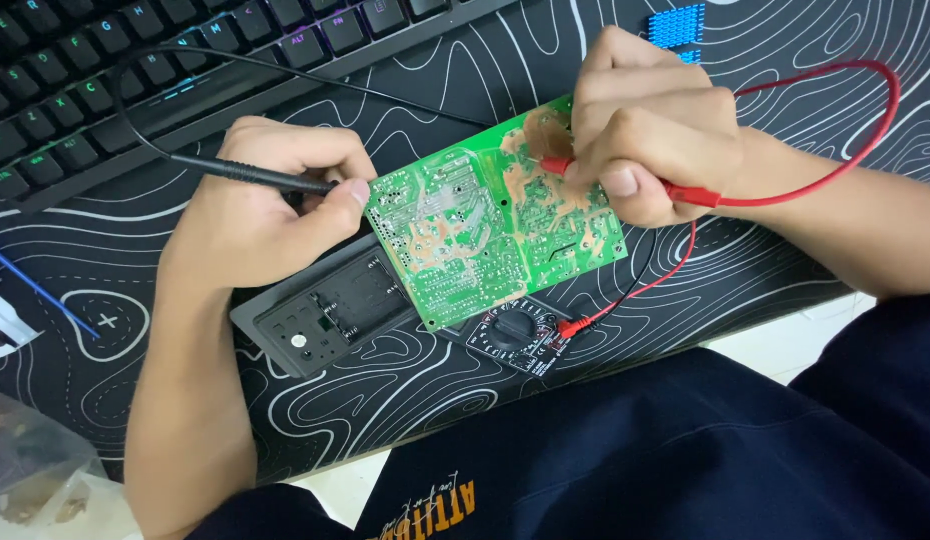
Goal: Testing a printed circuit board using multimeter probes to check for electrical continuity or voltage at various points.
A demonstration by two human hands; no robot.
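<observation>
L hand (250,215) pinches black probe (247,174), tip at green board (495,225) 9 o'clock edge. R hand (650,130) grips red probe (625,180) on board's 1 o'clock corner. Board sits mid-mat (405,380), meter (517,337) touching its 6 o'clock edge; keyboard (135,80) crowds 11.

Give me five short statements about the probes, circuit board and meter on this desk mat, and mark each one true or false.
1. The left hand holds a black probe. True.
2. The right hand holds a blue probe. False: it holds a red probe.
3. The green printed circuit board lies on the keyboard. False: it is propped over a grey plastic casing, apart from the black keyboard.
4. A small black multimeter sits below the board. True.
5. The red lead is unplugged. False: it runs to the multimeter.
</observation>
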